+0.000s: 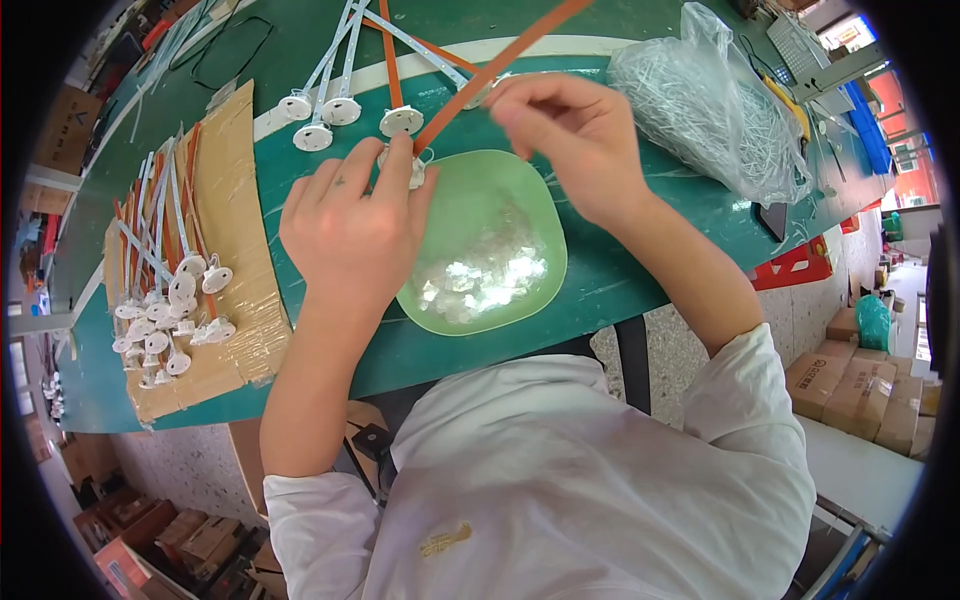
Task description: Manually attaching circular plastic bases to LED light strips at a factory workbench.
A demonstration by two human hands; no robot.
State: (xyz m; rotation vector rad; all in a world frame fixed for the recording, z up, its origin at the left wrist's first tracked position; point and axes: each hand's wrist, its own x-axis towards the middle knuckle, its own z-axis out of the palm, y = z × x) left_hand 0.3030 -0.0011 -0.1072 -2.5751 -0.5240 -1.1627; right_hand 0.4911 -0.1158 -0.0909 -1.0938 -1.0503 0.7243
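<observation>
Head view, looking down. Green work table (640,290), far edge cut off by the frame. Crumpled clear plastic bag of thin white pieces (715,110) far right; contents hard to resolve. Flat brown cardboard sheet (235,190) at left carries a pile of white-and-orange strips with round white caps (170,300). Pale green square plastic bowl (500,215) near centre holds small clear bits (480,275), shape unclear. Left hand (350,225) clenched over a small white cap piece (415,170) at the bowl's far-left rim, mostly hidden. Right hand (575,135) pinches a long orange strip (500,65); its far end is cut off.
</observation>
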